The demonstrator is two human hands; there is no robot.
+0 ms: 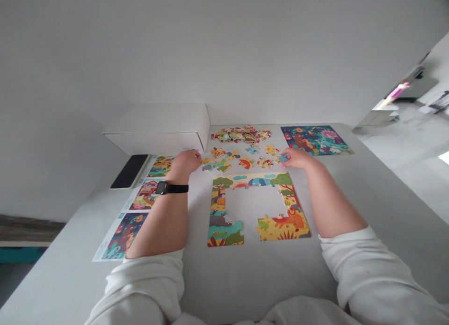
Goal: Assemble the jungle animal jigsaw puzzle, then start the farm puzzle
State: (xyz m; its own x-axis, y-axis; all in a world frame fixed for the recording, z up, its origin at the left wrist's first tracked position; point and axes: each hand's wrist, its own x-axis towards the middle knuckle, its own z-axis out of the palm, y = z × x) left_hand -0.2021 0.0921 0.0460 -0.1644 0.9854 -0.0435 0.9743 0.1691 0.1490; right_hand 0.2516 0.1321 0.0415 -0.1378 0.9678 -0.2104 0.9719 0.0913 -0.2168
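A partly joined jigsaw puzzle lies flat before me, its animal-and-tree border around a bare middle and a gap in the near edge. Beyond it several loose puzzle pieces are spread out. My right hand is at their right end, thumb and fingers closed on a blue and yellow puzzle piece. At the left end my left hand rests with curled fingers, close beside a grey and green piece. Whatever its fingertips hold, if anything, is hidden.
A white box stands against the wall at back left, with a dark phone in front. A picture sheet lies under my left forearm. Further back are a heap of pieces and a finished blue puzzle.
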